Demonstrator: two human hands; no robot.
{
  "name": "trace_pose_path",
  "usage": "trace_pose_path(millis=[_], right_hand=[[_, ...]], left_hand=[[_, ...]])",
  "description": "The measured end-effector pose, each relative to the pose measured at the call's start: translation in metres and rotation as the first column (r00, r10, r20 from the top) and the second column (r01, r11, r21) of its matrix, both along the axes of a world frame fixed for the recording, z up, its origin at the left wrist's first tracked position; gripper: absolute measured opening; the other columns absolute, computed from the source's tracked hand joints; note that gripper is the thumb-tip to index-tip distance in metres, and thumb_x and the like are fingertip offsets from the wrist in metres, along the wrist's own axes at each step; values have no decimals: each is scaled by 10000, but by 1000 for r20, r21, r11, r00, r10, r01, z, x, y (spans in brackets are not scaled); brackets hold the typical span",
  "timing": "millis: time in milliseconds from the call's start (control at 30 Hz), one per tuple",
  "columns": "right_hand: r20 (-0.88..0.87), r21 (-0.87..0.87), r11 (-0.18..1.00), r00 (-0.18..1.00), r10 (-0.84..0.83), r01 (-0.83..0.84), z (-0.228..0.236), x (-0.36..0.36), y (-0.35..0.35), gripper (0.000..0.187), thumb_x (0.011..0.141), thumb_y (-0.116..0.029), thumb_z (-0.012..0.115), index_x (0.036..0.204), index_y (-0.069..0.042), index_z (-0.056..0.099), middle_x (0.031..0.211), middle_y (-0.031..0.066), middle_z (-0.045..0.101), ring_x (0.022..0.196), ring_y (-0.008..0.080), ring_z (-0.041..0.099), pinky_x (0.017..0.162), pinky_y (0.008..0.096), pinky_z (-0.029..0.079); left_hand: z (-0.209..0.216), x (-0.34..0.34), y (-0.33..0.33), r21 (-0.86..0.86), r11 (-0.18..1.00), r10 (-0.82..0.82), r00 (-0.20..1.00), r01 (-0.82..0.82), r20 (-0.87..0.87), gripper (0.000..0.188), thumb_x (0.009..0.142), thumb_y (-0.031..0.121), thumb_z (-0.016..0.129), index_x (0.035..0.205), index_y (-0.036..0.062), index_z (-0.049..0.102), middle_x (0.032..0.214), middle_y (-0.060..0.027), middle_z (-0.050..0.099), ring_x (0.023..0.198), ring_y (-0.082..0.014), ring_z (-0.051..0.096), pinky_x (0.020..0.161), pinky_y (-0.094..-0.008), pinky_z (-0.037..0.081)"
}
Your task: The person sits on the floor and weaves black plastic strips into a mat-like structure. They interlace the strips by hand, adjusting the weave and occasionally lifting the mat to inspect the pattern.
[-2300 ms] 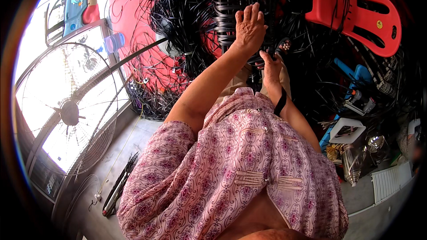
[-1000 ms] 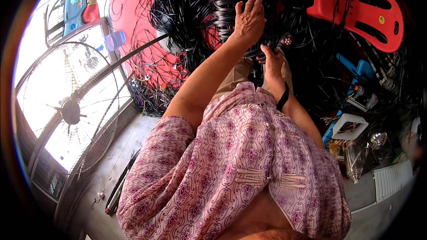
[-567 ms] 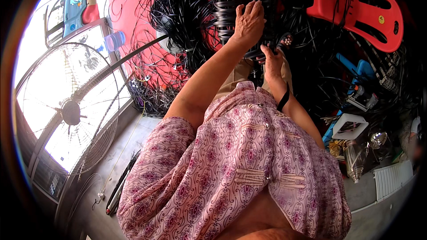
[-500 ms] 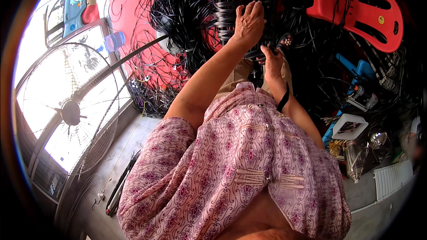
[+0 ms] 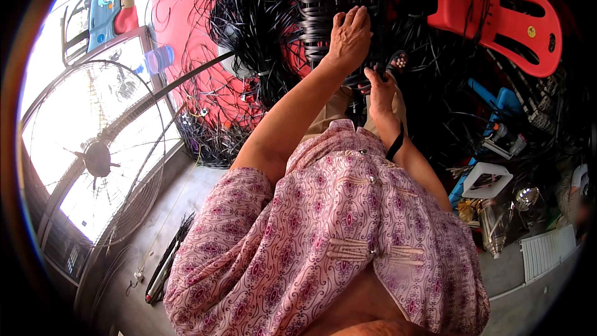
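A piece of black woven work, made of flat glossy strips passed over dark uprights, stands at the top middle. My left hand rests over its near right part, knuckles up, fingers bent round the weave with their tips hidden. Just nearer and to the right is my right hand. Its thumb points up and its fingers are closed on a black strip at the work's lower edge. Most of that strip is hidden by the hands and the dark background.
Tangled black strips lie in a heap to the left over a red surface. A red plastic chair is at the upper right. A large fan stands at the left. Tools and a white square-framed object lie at the right.
My left hand has shifted slightly nearer on the woven work, and its fingers are drawn a little closer together. My right hand stays almost in place, still closed on the strip.
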State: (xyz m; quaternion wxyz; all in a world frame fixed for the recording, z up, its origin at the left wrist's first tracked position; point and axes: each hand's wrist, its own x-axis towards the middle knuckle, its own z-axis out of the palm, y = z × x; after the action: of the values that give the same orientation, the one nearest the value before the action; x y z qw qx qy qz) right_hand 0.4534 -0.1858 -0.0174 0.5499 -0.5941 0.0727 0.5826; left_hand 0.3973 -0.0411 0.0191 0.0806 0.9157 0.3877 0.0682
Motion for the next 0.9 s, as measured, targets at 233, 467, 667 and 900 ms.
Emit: trace_pose_path(millis=[233, 467, 667, 900], right_hand=[[-13, -9, 1000, 1000, -14, 14, 0, 2, -1, 357, 755, -238, 749, 985, -18, 589, 815, 46, 629, 529, 170, 616, 439, 245, 462], [-26, -27, 1000, 1000, -11, 10, 1, 1, -1, 239, 793, -180, 714, 963, -54, 604, 811, 15, 647, 558, 103, 599, 450, 212, 438], [-26, -31, 999, 1000, -17, 16, 5, 0, 0, 265, 782, -195, 724, 963, -45, 600, 810, 30, 639, 570, 119, 602, 456, 225, 447], [-19, -29, 1000, 1000, -4, 4, -3, 0, -2, 283, 774, -200, 732, 952, -28, 596, 830, 39, 626, 586, 124, 593, 468, 236, 467]], left_hand=[[-2, 3, -4, 0, 1000, 23, 1000, -23, -17, 532, 787, 177, 649, 1245, -45, 497, 1345, -142, 455, 1281, -272, 413, 1035, -434, 304], [-2, 4, -5, -51, 997, 60, 997, -57, 56, 570, 768, 140, 652, 1278, -40, 471, 1343, -156, 453, 1278, -291, 414, 1041, -445, 306], [10, 17, -1, -66, 992, 108, 994, -107, 21, 622, 767, 89, 592, 1365, 102, 424, 1262, -168, 487, 1155, -333, 478, 982, -458, 336], [17, 31, 8, -50, 986, 149, 980, -157, -132, 625, 755, 64, 572, 1357, 191, 463, 1133, -153, 509, 1025, -335, 510, 889, -466, 372]])
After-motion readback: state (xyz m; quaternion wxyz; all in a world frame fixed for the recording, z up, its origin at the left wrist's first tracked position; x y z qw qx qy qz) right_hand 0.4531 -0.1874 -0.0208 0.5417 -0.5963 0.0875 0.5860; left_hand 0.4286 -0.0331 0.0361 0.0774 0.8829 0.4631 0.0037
